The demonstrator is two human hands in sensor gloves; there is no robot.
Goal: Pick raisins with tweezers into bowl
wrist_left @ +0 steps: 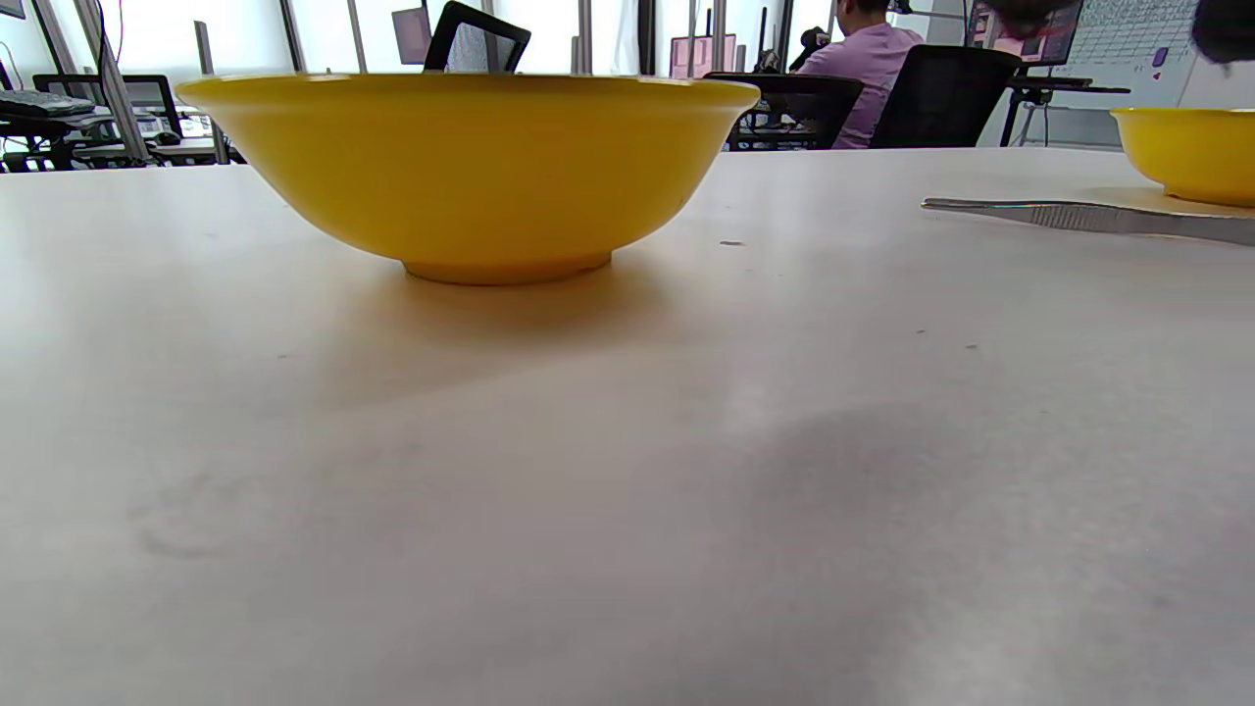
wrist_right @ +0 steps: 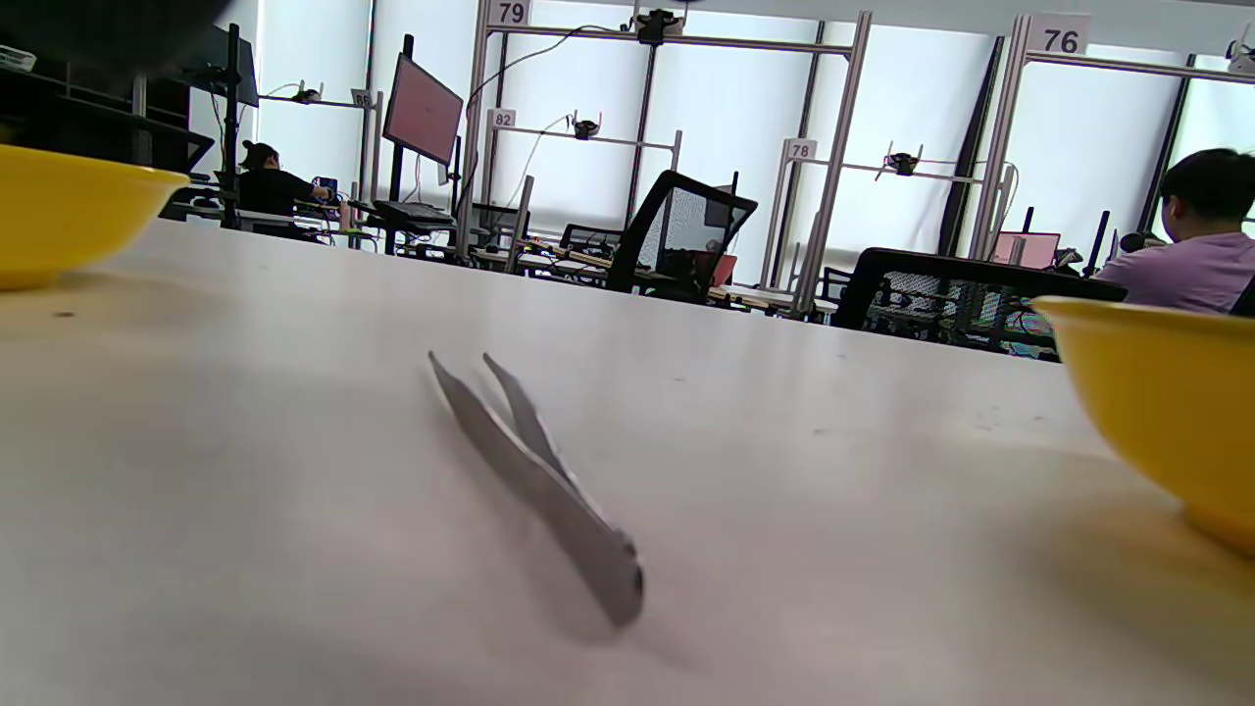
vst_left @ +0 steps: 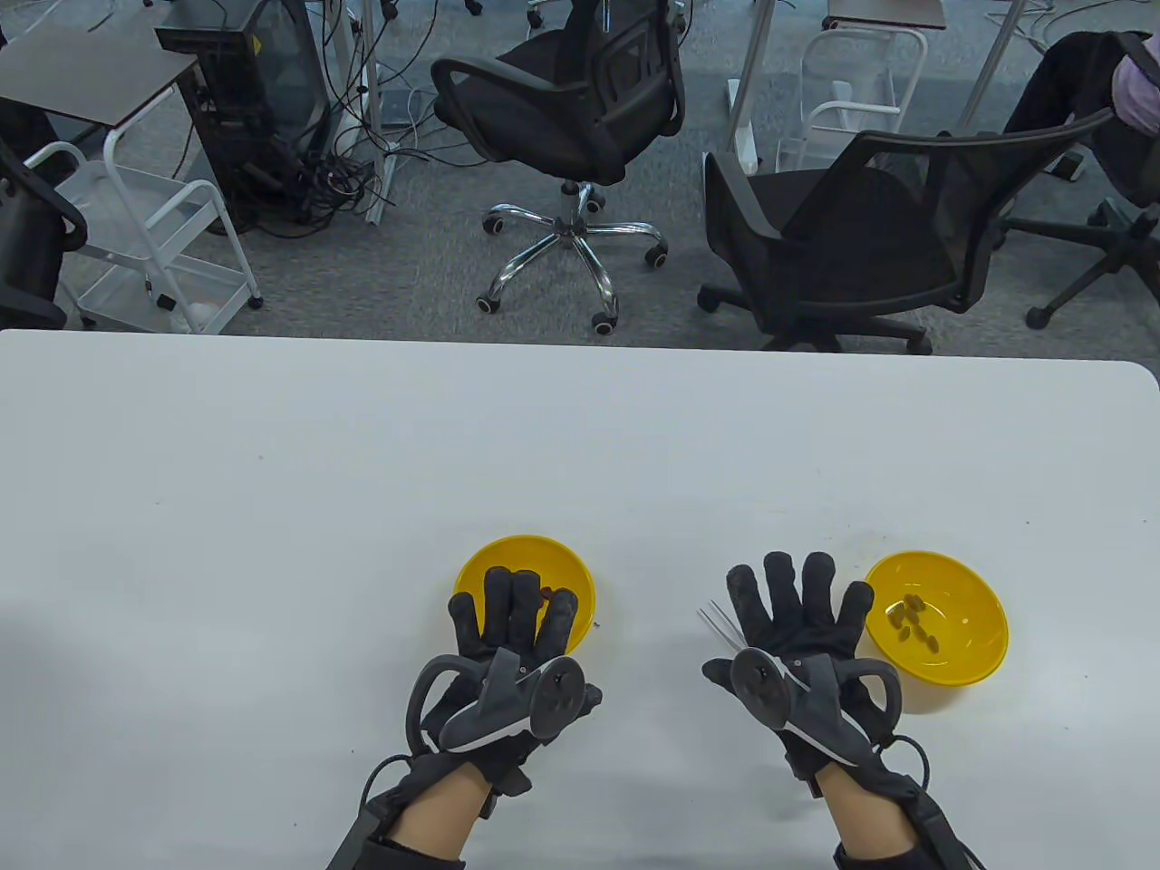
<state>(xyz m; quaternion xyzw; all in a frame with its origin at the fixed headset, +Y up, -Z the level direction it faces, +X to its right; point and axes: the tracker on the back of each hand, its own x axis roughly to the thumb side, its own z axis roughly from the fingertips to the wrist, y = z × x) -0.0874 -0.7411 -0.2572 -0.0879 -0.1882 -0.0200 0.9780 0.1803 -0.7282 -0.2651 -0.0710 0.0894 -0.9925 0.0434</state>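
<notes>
Two yellow bowls stand on the white table. The left bowl (vst_left: 521, 544) is partly covered by my left hand (vst_left: 512, 625), which hovers flat over its near side with fingers stretched out, holding nothing. The right bowl (vst_left: 938, 555) holds several raisins (vst_left: 911, 623). Metal tweezers (vst_left: 716, 622) lie on the table between the bowls, mostly hidden under my right hand (vst_left: 797, 607), which is spread open and holds nothing. The right wrist view shows the tweezers (wrist_right: 534, 480) lying loose on the table. The left wrist view shows the left bowl (wrist_left: 471, 167) and the tweezers (wrist_left: 1079, 216).
The white table (vst_left: 362, 471) stretches far and to the left of the bowls. Office chairs (vst_left: 580, 100) stand on the floor beyond its far edge. In the right wrist view the left bowl (wrist_right: 59, 211) and the right bowl (wrist_right: 1167, 392) flank the tweezers.
</notes>
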